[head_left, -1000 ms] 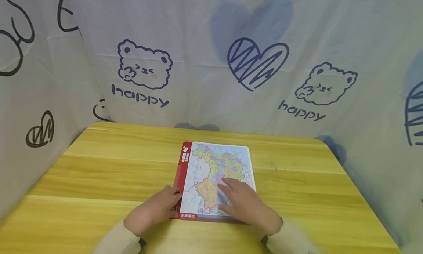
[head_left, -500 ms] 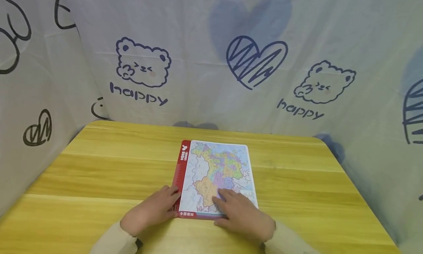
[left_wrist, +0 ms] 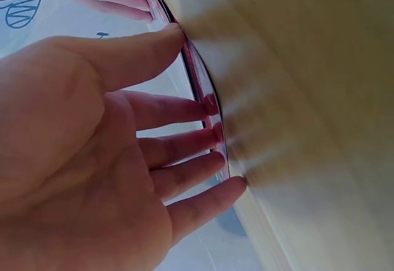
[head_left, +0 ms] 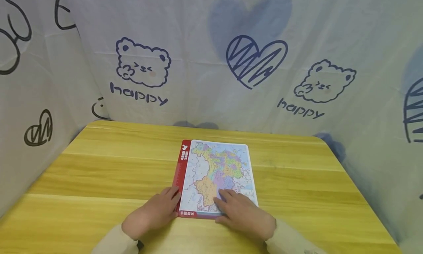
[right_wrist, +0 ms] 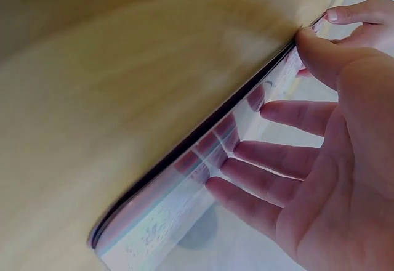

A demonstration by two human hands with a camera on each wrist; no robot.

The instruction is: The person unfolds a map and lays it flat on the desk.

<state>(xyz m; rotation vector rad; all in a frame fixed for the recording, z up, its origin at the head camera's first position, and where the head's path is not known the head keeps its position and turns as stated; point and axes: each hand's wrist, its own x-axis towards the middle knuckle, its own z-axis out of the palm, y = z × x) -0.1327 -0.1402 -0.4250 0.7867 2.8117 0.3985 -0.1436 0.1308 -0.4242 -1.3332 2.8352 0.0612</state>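
Observation:
A glossy map [head_left: 201,173] with red bands along its left and near edges lies flat on the wooden table. At its left edge rests my left hand [head_left: 153,211], fingertips on the red band and thumb by the near corner. My right hand [head_left: 244,213] lies over the near right part, fingers spread on the printed face, thumb at the near edge. In the left wrist view, the left hand's fingers [left_wrist: 178,141] extend almost straight to the map's red edge [left_wrist: 196,68]. The right wrist view shows the right fingertips [right_wrist: 212,185] touching the map's shiny surface [right_wrist: 157,222].
Yellow wood-grain tabletop [head_left: 297,180] extends around the map on every side. Behind it hangs a pale cloth [head_left: 198,81] printed with hearts, bears and lettering, which also runs down the left and right sides.
My right hand has drawn back toward the map's near edge, uncovering more of the print. The left hand has stayed at the left edge. Over the last half second both barely moved.

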